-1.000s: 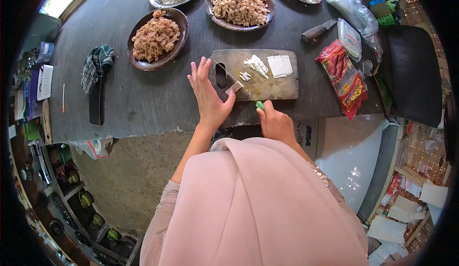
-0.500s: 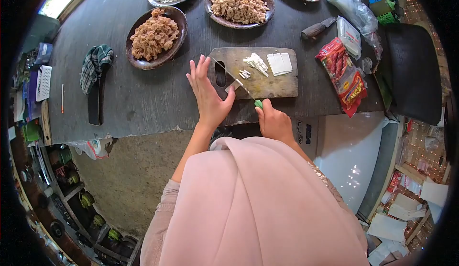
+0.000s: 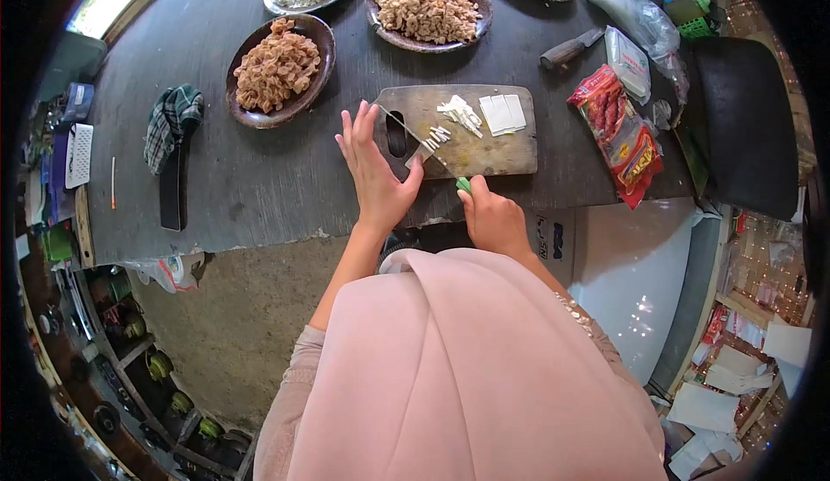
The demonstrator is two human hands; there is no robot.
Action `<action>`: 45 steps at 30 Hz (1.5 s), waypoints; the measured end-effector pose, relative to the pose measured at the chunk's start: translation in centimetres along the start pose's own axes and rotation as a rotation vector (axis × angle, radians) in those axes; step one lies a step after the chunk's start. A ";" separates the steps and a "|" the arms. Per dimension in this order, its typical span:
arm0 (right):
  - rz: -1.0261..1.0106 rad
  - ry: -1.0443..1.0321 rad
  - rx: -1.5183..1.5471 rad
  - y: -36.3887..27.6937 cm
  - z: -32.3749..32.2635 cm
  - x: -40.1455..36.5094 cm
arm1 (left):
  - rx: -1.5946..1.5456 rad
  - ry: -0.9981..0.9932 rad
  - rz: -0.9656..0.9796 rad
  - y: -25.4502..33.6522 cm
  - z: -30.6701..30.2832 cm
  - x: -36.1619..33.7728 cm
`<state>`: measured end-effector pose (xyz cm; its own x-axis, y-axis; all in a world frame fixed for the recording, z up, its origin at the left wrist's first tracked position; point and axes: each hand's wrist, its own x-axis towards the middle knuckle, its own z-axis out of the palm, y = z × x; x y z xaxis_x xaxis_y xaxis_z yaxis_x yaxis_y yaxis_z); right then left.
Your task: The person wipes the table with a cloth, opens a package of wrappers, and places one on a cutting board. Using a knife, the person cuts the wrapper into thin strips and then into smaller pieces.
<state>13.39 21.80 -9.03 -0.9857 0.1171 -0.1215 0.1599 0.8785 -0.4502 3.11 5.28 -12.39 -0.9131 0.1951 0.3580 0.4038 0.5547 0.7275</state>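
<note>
A wooden cutting board (image 3: 510, 159) with a handle slot lies near the table's front edge. My right hand (image 3: 495, 220) is wrapped round the green handle of a knife (image 3: 464, 184), whose thin blade runs up and left over the board. My left hand (image 3: 380, 170) is spread, its thumb on a pale piece (image 3: 417, 156) beside the blade, its raised fingers near the blade's tip. Short white sticks (image 3: 438, 136) lie just right of the blade. Behind them are a pile of longer white strips (image 3: 461, 114) and some flat white slices (image 3: 502, 114).
Brown food pieces fill a left plate (image 3: 327, 70) and a middle plate (image 3: 437, 46). Shredded white food is on two plates behind. To the right lie a second knife (image 3: 566, 51), a red packet (image 3: 618, 135) and plastic bags (image 3: 635, 6). A checked cloth (image 3: 173, 122) lies left.
More short white sticks lie beside the blade. The knife handle and my right hand have shifted slightly left. My left hand stays nearly in place.
</note>
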 end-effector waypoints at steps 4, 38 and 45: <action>-0.022 0.007 0.011 0.0 -0.5 -0.4 | -0.001 -0.009 -0.009 0.1 -0.2 0.1; -0.016 0.020 -0.002 0.0 0.1 0.0 | -0.008 0.009 0.008 0.1 0.1 0.0; -0.026 -0.020 -0.017 0.3 0.0 -0.4 | -0.008 0.002 0.002 0.1 0.0 0.0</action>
<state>13.79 22.00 -9.07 -0.9882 0.0850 -0.1276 0.1330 0.8891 -0.4380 3.14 5.34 -12.36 -0.9121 0.1951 0.3607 0.4063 0.5480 0.7312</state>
